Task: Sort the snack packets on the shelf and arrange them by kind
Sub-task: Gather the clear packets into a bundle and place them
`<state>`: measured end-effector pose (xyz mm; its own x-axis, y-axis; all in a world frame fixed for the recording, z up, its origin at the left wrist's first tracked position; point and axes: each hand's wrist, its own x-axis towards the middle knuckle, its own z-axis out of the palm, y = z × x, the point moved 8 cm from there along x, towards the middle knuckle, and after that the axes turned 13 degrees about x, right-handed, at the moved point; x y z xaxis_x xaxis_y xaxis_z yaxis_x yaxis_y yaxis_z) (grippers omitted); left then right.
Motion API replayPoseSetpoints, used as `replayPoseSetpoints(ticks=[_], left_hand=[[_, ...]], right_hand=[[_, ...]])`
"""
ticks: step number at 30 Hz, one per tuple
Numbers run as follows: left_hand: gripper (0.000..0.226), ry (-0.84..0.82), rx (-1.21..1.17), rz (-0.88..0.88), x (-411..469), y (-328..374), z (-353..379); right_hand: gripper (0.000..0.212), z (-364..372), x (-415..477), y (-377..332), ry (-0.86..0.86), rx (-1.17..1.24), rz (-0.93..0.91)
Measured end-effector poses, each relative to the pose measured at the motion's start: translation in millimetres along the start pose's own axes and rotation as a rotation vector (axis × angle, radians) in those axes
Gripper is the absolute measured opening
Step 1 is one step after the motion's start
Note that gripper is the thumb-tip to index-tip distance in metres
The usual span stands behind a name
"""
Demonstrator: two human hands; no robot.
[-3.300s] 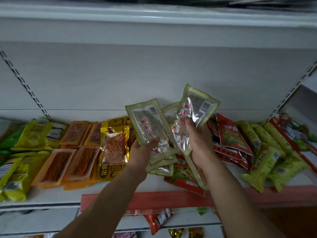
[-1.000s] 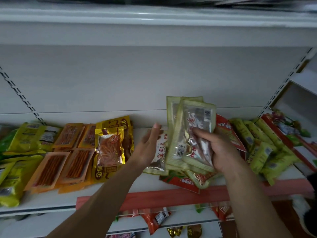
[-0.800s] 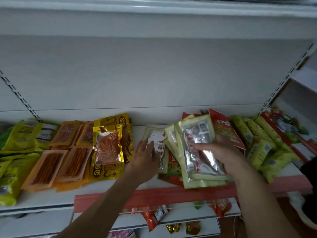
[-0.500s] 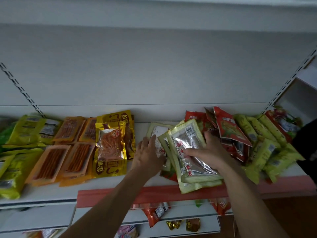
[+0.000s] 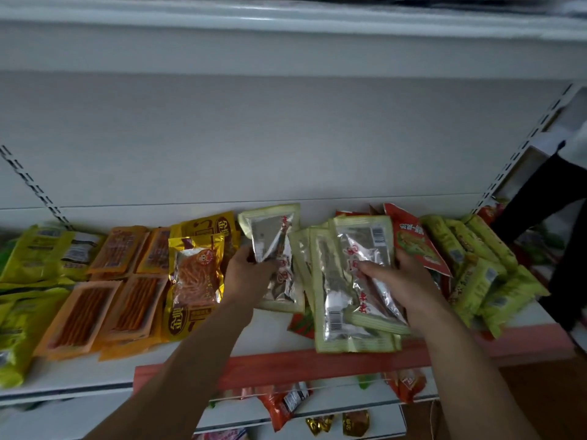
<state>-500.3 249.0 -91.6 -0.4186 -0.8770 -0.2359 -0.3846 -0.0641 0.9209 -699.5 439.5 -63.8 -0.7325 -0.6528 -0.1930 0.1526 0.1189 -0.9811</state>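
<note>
Several pale green packets with silver windows lie mid-shelf. My left hand point(image 5: 251, 274) grips one of them, a tilted green-and-silver packet point(image 5: 270, 233), lifted at its top. My right hand point(image 5: 400, 281) holds a stack of green-and-silver packets point(image 5: 346, 293) against the shelf, thumb on top and fingers curled round the right edge. Red packets point(image 5: 409, 239) lie under and behind that stack.
Left of my hands are gold packets point(image 5: 193, 274), orange stick packets point(image 5: 95, 309) and yellow-green packets point(image 5: 25, 258). Lime green packets point(image 5: 482, 265) pile up at the right. The shelf's red front strip point(image 5: 301, 366) runs below; a lower shelf holds more snacks. A dark-clothed person point(image 5: 559, 217) stands at the far right.
The stack in my right hand came down from mid-air onto the shelf. My left hand, which was open, now grips a green-and-silver packet and tilts it up.
</note>
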Motion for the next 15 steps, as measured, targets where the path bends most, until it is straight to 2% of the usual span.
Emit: replayPoseSetpoints(ticks=[2,7,10,12,13,15], left_hand=[[0.026,0.012,-0.124,0.008,-1,6,-2],[0.024,0.178,-0.215,0.060,-3,14,-17],[0.023,0.156,-0.201,0.064,-3,18,-16],[0.025,-0.004,-0.232,0.035,-8,26,-2],[0.035,-0.178,-0.282,0.008,-14,32,13],[0.071,-0.549,-0.357,-0.010,-32,44,41]], right_hand=[[0.026,1,1,-6,-0.014,0.106,-0.015],[0.028,11,4,-32,-0.096,0.380,-0.129],[0.030,18,8,-40,-0.166,0.567,-0.098],[0.031,30,9,-46,-0.202,0.593,-0.116],[0.028,39,7,-49,-0.222,0.580,-0.144],[0.013,52,5,-52,-0.201,0.507,-0.227]])
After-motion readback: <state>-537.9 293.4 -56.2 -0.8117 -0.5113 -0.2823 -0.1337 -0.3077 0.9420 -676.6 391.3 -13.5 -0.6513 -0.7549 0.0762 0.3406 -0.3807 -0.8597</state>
